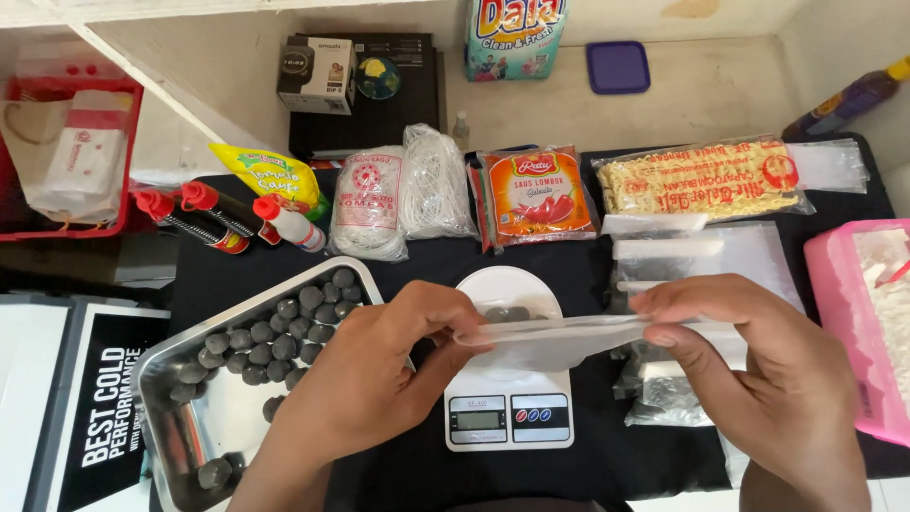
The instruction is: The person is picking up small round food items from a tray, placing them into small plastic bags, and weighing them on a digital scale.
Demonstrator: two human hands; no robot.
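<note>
Orange sauce packet (538, 194), noodle packet (701, 178), 3 red-capped bottles (224, 220) and a purple lid (617, 66) behind.

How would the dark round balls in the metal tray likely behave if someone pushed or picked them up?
The dark balls look round and lie loose, so they would probably roll if nudged. The metal tray has a raised rim that would likely stop them. They seem small enough to pinch singly; whether they are firm or soft cannot be told.

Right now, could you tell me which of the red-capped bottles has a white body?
The rightmost bottle, nearest the noodle packs; the other two are dark-bodied.
</note>
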